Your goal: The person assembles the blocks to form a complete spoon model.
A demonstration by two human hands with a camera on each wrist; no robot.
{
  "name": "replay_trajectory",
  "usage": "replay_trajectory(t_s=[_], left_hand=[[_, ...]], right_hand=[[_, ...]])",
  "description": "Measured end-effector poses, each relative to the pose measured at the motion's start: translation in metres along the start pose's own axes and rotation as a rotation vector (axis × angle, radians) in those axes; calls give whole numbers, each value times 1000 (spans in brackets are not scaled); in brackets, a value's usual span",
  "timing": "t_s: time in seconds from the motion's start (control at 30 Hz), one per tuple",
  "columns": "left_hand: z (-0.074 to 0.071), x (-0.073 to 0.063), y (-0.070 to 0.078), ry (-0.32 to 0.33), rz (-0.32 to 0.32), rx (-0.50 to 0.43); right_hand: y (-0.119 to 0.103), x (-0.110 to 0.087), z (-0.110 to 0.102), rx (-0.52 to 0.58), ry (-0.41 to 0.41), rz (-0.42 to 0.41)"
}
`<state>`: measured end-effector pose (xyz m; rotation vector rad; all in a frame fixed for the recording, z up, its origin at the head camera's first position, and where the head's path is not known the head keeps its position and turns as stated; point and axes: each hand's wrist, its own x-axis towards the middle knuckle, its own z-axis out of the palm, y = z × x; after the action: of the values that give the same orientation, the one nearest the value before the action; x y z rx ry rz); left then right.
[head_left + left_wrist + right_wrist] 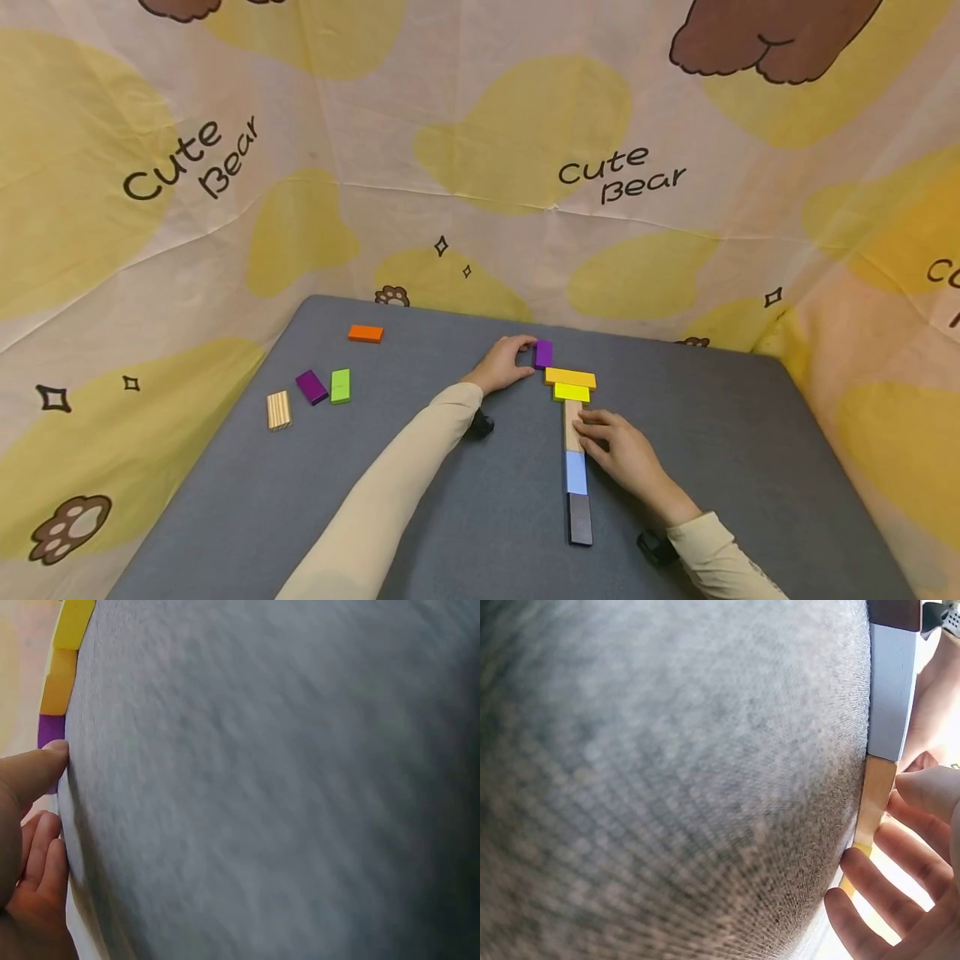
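Left grip (504, 365) pinches purple block (543, 355), orange-yellow bar (571, 378) just to its right; right grip (624, 452) relaxed beside wooden block (572, 427). Placing step, apparently; next likely needs squaring, letting go.

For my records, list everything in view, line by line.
Table: 1, grey, beneath blocks
Printed cloth: count unclear, yellow and pale, behind table
Orange block: 1, orange, far left
Green block: 1, green, left
Angled block: 1, purple, beside green block
Ribbed wood: count unclear, tan, leftmost
Held block: 1, purple, row's far end
Amber block: 1, amber, next
Yellow block: 1, yellow, next
Plank: 1, tan, mid-row
Blue block: 1, light blue, next
Dark block: 1, black, near end
Wrist devices: 2, black, at wrists
Sleeves: 2, cream, forearms
Left hand: 1, bare, fingers on held block
Right hand: 1, bare, fingers at plank
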<state>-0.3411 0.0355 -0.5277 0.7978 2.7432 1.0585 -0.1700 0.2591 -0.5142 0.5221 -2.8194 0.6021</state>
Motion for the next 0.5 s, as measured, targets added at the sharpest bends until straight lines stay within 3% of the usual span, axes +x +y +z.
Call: replay_trajectory(t_s=[0.3,0.5], left_hand=[[-24,-18,-26,-26,6,-10],[-46,-43,-51,-23,16,-37]], right_hand=[[-2,1,-1,-1,3,-1],[-3,0,-2,3,-8,1]])
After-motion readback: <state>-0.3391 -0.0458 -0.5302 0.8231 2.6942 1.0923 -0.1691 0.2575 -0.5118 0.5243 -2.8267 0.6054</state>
